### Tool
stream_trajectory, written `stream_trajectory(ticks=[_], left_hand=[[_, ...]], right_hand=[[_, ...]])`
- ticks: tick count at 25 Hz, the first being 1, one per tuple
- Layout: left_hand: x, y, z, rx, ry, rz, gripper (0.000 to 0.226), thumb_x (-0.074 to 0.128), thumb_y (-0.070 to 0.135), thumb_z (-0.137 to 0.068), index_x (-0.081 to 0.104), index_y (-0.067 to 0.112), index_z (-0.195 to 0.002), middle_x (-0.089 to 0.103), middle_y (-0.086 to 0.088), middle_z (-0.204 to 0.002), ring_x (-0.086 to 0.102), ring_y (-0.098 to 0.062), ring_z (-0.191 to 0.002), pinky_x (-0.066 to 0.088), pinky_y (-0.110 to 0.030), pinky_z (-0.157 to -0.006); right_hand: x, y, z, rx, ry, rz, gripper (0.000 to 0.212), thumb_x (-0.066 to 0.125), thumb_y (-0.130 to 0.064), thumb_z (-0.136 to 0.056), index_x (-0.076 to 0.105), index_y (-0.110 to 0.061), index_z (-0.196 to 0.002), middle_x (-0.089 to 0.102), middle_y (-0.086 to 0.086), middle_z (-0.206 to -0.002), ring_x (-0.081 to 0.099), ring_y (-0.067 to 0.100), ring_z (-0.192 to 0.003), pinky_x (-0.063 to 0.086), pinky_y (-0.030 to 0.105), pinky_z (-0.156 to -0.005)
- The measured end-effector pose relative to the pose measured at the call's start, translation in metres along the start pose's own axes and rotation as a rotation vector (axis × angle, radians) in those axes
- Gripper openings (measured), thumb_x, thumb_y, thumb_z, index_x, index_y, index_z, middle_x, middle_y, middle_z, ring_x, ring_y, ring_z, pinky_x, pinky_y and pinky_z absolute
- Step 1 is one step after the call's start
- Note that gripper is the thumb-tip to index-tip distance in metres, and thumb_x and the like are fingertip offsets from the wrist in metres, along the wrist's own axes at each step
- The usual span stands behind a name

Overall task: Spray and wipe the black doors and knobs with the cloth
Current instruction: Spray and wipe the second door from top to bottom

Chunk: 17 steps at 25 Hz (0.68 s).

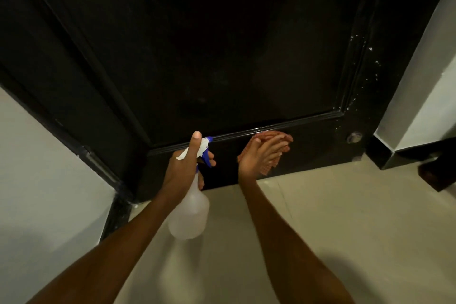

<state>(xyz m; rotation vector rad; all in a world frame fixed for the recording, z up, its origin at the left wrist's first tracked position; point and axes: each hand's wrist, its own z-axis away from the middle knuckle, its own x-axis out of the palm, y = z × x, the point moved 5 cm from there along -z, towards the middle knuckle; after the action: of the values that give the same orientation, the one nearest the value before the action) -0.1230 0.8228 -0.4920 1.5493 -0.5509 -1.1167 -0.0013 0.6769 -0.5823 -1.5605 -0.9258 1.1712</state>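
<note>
Low on black door [222, 57], at bottom rail near floor: right hand [259, 155] presses soft, limp cloth [276, 148] flat, fingers straight; left hand [183, 168] grips light plastic spray bottle [190, 212] by neck; trigger best hold; droplets look slippery

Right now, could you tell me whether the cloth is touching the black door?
Touching. The head view shows the right hand pressing the reddish cloth flat against the black door at its bottom rail, with no gap visible.

Door [222, 57] ahead; bare floor [345, 217] rightward
</note>
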Motion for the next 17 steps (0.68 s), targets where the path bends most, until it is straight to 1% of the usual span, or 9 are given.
stream_trajectory(ticks=[1,2,4,6,8,10,12,15,17], left_hand=[[-0.005,-0.001,0.001,-0.003,0.013,0.003,0.072,0.033,0.067,-0.095,0.076,0.009,-0.089,0.077,-0.006,-0.081,0.074,-0.019,-0.080,0.056,-0.030,-0.076],[-0.011,-0.001,0.003,-0.005,0.028,0.002,0.073,0.032,0.068,-0.094,0.076,0.011,-0.087,0.077,-0.005,-0.080,0.074,-0.018,-0.082,0.055,-0.031,-0.082],[-0.022,-0.003,0.003,-0.027,0.059,-0.002,0.075,0.032,0.074,-0.090,0.077,0.014,-0.086,0.077,-0.004,-0.080,0.073,-0.019,-0.084,0.054,-0.037,-0.091],[-0.029,-0.003,0.006,-0.060,0.072,-0.002,0.076,0.034,0.078,-0.083,0.077,0.016,-0.086,0.077,-0.004,-0.081,0.073,-0.022,-0.086,0.054,-0.044,-0.095],[-0.028,0.001,0.008,-0.057,0.046,-0.010,0.075,0.034,0.076,-0.086,0.077,0.014,-0.087,0.077,-0.005,-0.079,0.074,-0.022,-0.083,0.055,-0.046,-0.095],[-0.019,0.012,0.010,-0.041,0.019,-0.020,0.074,0.035,0.073,-0.090,0.077,0.013,-0.087,0.077,-0.005,-0.078,0.074,-0.021,-0.082,0.055,-0.044,-0.094],[-0.002,0.030,0.011,0.007,-0.022,-0.035,0.072,0.034,0.070,-0.093,0.076,0.012,-0.088,0.077,-0.005,-0.080,0.073,-0.029,-0.085,0.056,-0.037,-0.086],[0.033,0.061,0.010,0.062,-0.092,-0.060,0.070,0.033,0.066,-0.096,0.074,0.009,-0.091,0.077,-0.006,-0.082,0.070,-0.040,-0.079,0.052,-0.029,-0.062],[0.064,0.080,0.008,0.091,-0.145,-0.034,0.070,0.033,0.066,-0.096,0.073,0.009,-0.092,0.077,-0.008,-0.083,0.063,-0.033,-0.054,0.049,-0.030,-0.051]], right_hand=[[0.019,0.000,0.017,0.067,-0.106,-0.043,0.074,0.023,-0.036,-0.103,0.003,0.007,-0.160,-0.011,0.034,-0.165,-0.007,0.048,-0.156,0.005,0.063,-0.126],[0.033,-0.005,0.030,0.160,-0.059,-0.115,0.072,0.034,-0.031,-0.098,0.020,0.011,-0.155,0.015,0.042,-0.160,0.019,0.060,-0.149,0.025,0.071,-0.118],[0.076,0.001,0.053,0.159,-0.102,-0.176,0.056,0.043,-0.034,-0.101,0.034,0.002,-0.143,0.045,0.045,-0.143,0.049,0.067,-0.125,0.047,0.075,-0.096],[0.112,0.026,0.064,0.251,-0.128,-0.169,0.070,0.058,-0.058,-0.098,0.043,-0.007,-0.144,0.040,0.042,-0.150,0.044,0.064,-0.132,0.043,0.070,-0.102],[0.134,0.061,0.056,0.414,-0.160,-0.257,0.086,0.084,-0.056,-0.079,0.040,-0.016,-0.142,0.024,0.036,-0.161,0.032,0.060,-0.144,0.040,0.070,-0.109],[0.147,0.112,0.030,0.484,-0.164,-0.540,0.091,0.055,-0.078,-0.088,0.006,-0.042,-0.156,-0.009,0.011,-0.173,0.004,0.046,-0.157,0.025,0.071,-0.119],[0.123,0.124,0.002,0.477,-0.200,-0.567,0.097,0.026,-0.101,-0.076,-0.002,-0.053,-0.156,-0.008,-0.001,-0.174,0.003,0.038,-0.159,0.021,0.067,-0.122],[-0.012,0.044,-0.026,0.582,0.004,-0.610,0.071,0.025,-0.058,-0.109,-0.013,-0.031,-0.163,-0.021,0.001,-0.172,-0.010,0.032,-0.159,0.006,0.057,-0.128],[-0.072,0.029,-0.060,0.506,0.146,-0.631,0.064,0.025,-0.042,-0.113,-0.008,-0.026,-0.165,-0.016,0.007,-0.172,-0.007,0.034,-0.159,0.008,0.053,-0.126]])
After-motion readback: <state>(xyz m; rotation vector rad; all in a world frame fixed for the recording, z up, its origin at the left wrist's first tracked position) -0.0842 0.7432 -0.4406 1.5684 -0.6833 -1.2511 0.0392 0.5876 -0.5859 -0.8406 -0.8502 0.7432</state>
